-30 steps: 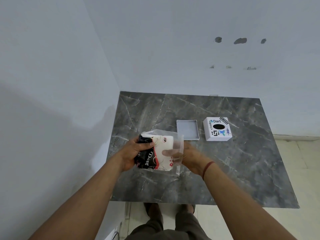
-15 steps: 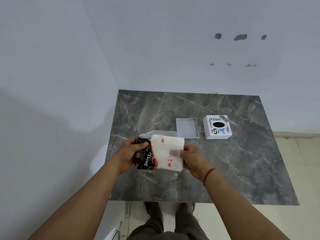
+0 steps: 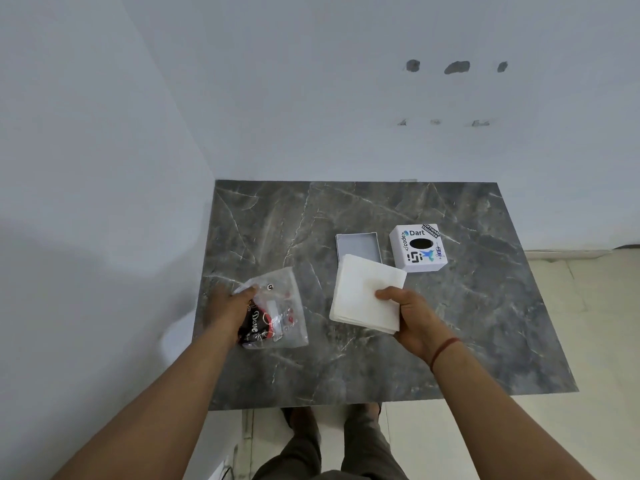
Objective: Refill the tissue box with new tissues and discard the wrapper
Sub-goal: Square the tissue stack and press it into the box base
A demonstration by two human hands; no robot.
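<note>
White tissues (image 3: 367,294) gripped in right hand (image 3: 414,323); left hand (image 3: 230,306) clutches emptied wrapper (image 3: 273,315) apart.

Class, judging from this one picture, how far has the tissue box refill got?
Done: the tissue stack is out of the wrapper, and the box cover sits apart from its grey tray. In hand: right hand holds the stack, left hand the wrapper. Left: load the tissues, close the box, discard the wrapper.

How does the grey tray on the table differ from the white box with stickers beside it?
The grey tray is shallow and open on top; the white box is taller and closed except for a dark oval hole. The tray is plain, whereas the box carries stickers. The tissue stack hides the tray's near edge; the box shows fully. Both rest on the marble table.
</note>
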